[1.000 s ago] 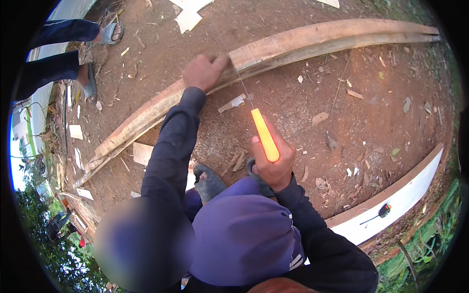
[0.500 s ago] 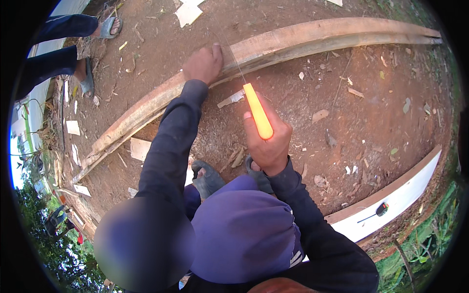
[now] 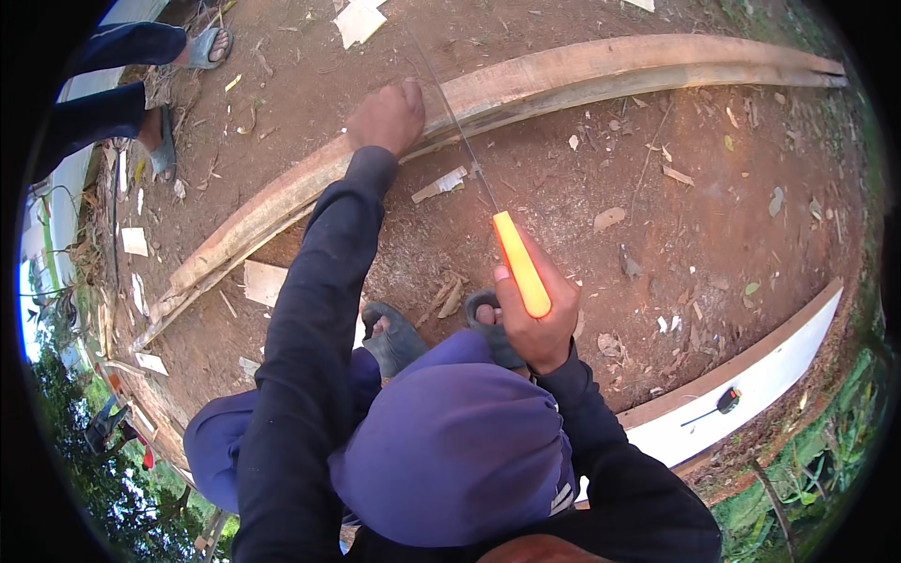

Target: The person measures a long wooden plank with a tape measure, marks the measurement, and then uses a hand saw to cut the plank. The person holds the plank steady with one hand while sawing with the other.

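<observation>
A timber (image 3: 572, 70) spans reddish earth (image 3: 694, 235) strewn with pale scraps (image 3: 359, 22).

Across the upper half of the frame a long wooden beam (image 3: 582, 75) lies on brown earth (image 3: 732, 235), bowed by the lens. The left grip (image 3: 388, 117) rests on it at upper centre, just left of the thin blade (image 3: 476, 169) crossing it. Right of centre, the right grip (image 3: 549, 330) is closed around the saw's orange-yellow handle (image 3: 523, 267). At upper left stand another person's sandalled feet (image 3: 205, 47); at lower right, a small dark tool (image 3: 728, 400) lies on a white panel (image 3: 788, 361).
</observation>
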A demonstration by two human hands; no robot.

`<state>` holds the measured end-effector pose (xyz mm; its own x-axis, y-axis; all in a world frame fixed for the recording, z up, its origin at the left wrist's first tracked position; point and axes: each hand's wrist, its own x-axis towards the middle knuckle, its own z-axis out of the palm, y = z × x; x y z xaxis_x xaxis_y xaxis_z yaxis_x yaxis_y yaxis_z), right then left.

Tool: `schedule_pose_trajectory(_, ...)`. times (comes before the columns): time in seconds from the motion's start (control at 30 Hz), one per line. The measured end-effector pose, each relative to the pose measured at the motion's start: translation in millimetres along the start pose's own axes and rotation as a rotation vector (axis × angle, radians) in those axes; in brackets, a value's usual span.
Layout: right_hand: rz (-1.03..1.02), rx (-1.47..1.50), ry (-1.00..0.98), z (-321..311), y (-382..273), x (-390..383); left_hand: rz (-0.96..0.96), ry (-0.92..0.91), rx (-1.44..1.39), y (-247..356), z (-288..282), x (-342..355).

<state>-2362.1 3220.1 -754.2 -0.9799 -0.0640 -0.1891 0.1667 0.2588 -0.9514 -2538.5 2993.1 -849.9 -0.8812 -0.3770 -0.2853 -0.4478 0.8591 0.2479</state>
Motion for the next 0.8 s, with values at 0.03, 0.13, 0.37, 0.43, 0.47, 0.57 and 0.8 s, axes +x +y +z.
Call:
schedule_pose_trajectory(0.03,0.002,0.006,-0.007,0,4,-6,-0.015,0.011,0.004,1,0,-1)
schedule_pose_trajectory(0.13,0.071,0.063,-0.005,1,11,-10,0.02,0.021,0.008,1,-5,-2)
schedule_pose_trajectory(0.37,0.066,0.096,-0.049,-1,16,-13,0.223,-0.075,-0.036,-16,-9,-5)
schedule_pose_trajectory(0.43,0.059,0.102,-0.045,-1,12,-15,0.209,-0.089,-0.018,-14,-12,-7)
schedule_pose_trajectory(0.47,0.061,0.101,-0.041,0,11,-15,0.218,-0.046,-0.014,-13,-8,-7)
schedule_pose_trajectory(0.57,0.056,0.086,-0.033,3,6,-12,0.224,0.03,0.006,-16,-1,-7)
schedule_pose_trajectory(0.8,-0.003,0.035,-0.02,1,1,-6,0.185,-0.036,0.017,-11,-4,-9)
